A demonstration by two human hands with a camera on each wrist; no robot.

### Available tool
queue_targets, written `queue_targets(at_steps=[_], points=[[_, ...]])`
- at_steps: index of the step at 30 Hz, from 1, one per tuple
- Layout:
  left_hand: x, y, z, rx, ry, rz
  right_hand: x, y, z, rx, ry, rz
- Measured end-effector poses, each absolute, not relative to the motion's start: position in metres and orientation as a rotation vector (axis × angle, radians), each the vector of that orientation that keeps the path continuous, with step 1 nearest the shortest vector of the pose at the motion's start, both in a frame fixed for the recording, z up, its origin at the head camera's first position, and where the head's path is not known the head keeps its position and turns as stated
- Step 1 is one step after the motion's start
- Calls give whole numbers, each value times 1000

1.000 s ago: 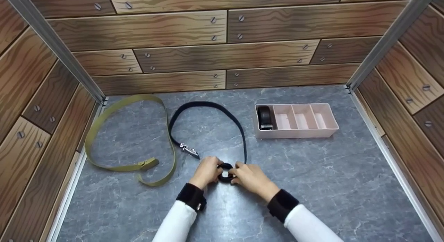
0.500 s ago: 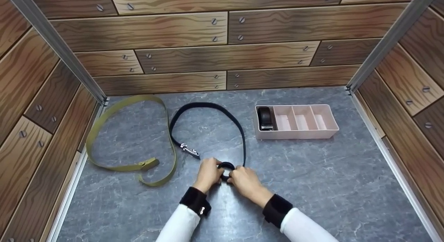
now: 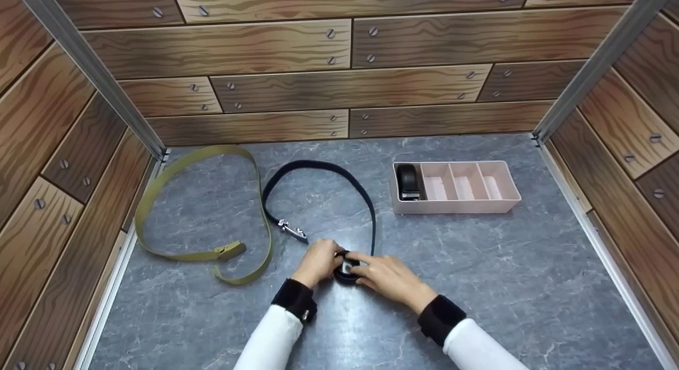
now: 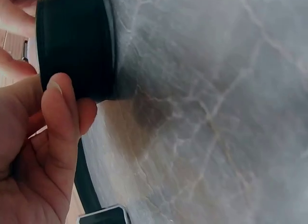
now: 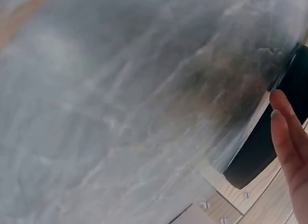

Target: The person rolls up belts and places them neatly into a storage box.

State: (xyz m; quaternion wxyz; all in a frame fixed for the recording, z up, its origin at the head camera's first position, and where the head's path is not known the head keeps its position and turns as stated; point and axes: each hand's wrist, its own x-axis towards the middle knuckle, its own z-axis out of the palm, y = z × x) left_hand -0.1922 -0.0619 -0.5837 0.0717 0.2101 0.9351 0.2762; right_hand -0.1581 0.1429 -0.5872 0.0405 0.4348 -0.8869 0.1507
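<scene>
Plank-patterned walls (image 3: 286, 89) edge the grey marbled surface (image 3: 504, 285); a pink divided tray (image 3: 456, 207) holds a black roll (image 3: 408, 179). The left hand (image 3: 318, 261) pinches a coiled black belt (image 3: 318, 164); the right hand (image 3: 391, 277) touches it, spread.

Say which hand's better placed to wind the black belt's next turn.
Right, probably: the right hand has fairly straight fingers against the coil, and the black belt's loose run comes down beside it. The left hand pinches the coil, so it seems better for steadying.

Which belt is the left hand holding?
The partly rolled black belt, pinched by the left hand; the olive one lies untouched, the rolled one sits in the tray.
</scene>
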Motion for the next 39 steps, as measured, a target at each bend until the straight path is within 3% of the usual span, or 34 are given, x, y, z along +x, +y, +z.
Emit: queue_targets(at_steps=[13,29,35,39], points=[[-182,-57,-583,481,2935,845,-157,120,-585,1206,-2778,517],[-181,-57,-583,454,2910,825,-158,139,-586,1033,-2826,701],[-181,-54,-582,340,2897,878,-161,143,-587,1138,-2856,703],[-183,-55,-581,459,2909,788,-167,151,-585,1178,-2834,731]])
